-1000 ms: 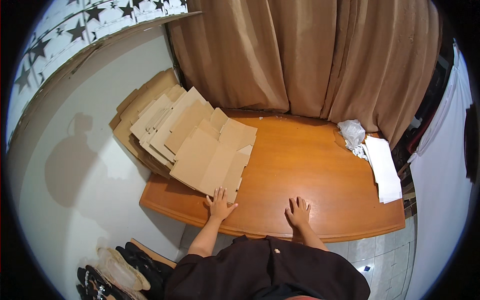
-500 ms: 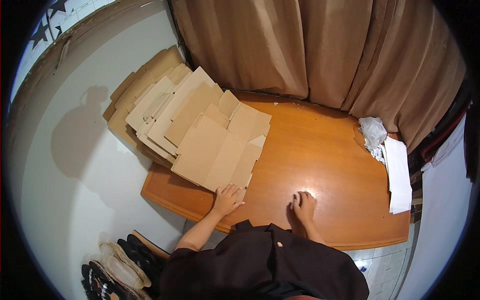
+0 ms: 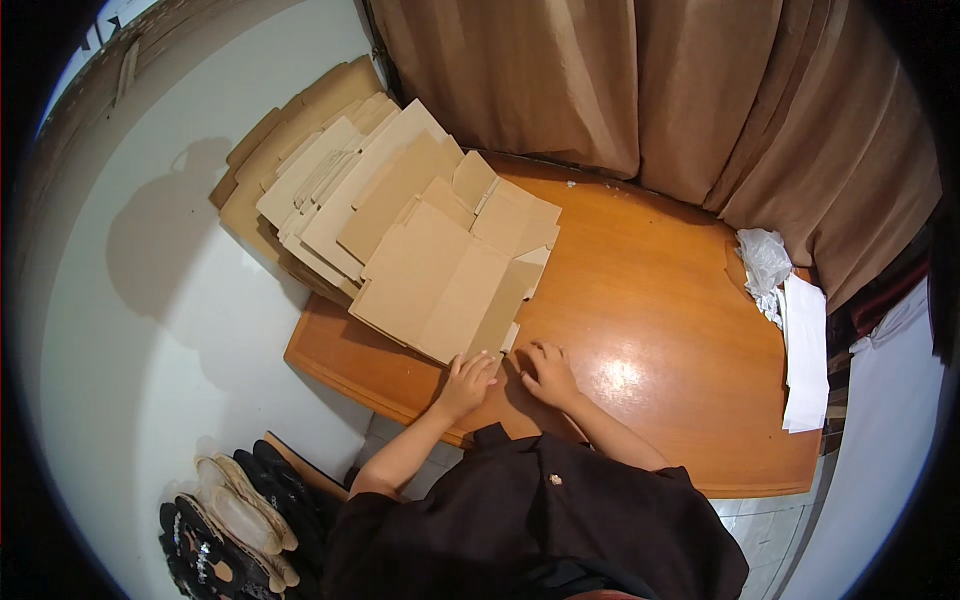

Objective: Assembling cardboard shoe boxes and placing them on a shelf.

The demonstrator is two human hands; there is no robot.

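Brown cardboard meets your left hand [image 3: 467, 383] first: fingers spread and loose, tips resting at the near edge of the top flattened box [image 3: 445, 290], nothing clamped in the grip. Your right hand [image 3: 547, 374] lies just beside it on the bare wood, palm down, fingers slack and a little curled, grip released and holding nothing; whether its fingertips touch the cardboard corner you cannot tell from here.

That top flattened box lies at the near end of a stack of flattened boxes [image 3: 330, 190], which fans away to your left and far side, overhanging the left end of the counter [image 3: 650, 330]. The counter is glossy orange-brown wood with a bright glare spot just right of your right hand.

At the far right end, well apart from both hands: a crumpled white plastic bag [image 3: 764, 262] with a long white sheet [image 3: 806, 352] beside it.

Tan curtains [image 3: 650, 100] hang behind the counter. On the floor, lower left, shoes [image 3: 225, 520].
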